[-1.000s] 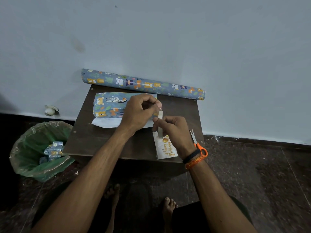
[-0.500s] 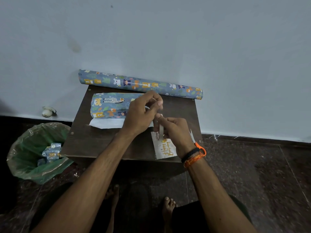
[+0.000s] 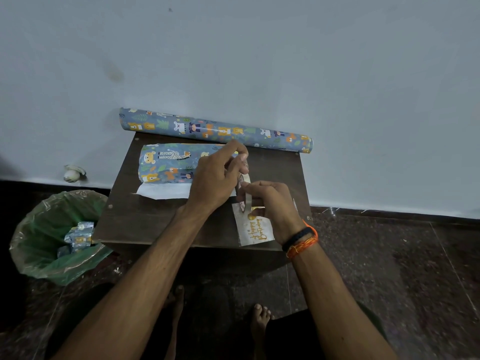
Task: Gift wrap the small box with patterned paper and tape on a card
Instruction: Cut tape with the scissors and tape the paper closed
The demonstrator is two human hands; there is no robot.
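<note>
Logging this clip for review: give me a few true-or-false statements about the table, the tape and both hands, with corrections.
1. The right hand holds the tape roll. True.
2. The paper roll lies at the table's near edge. False: it lies along the far edge, by the wall.
3. The card is already on the wrapped box. False: it lies on the table.
4. The bin holds patterned scraps. True.
5. The left hand rests flat. False: its fingers pinch at the tape.

Blue animal-print wrapping paper roll, dark brown table, white card with gold lettering.
</note>
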